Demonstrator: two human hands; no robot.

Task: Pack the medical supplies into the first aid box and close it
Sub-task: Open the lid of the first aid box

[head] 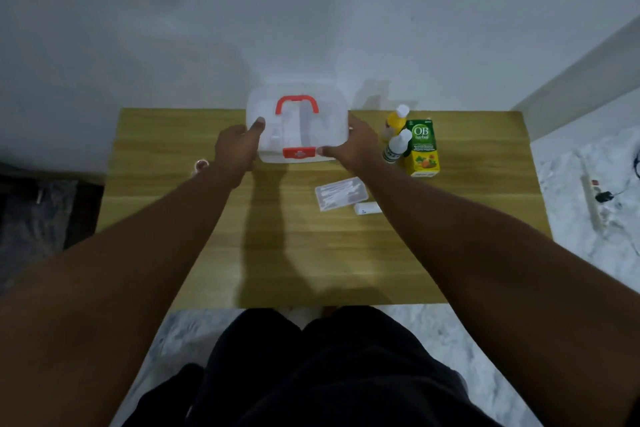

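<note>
First aid box, lid on (red handle up), at far edge of counter. Left hand and right hand grasp its sides. Bottles, green carton right.

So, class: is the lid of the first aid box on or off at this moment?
On. The lid with its red handle covers the first aid box; the red latch looks down.

Single head-worn wide-angle view, looking forward and steeply down. Wooden surface fills mid-frame, its far edge against a white wall. Both forearms enter from the lower corners; the wearer's lap sits at bottom centre. Edges bowed.
</note>
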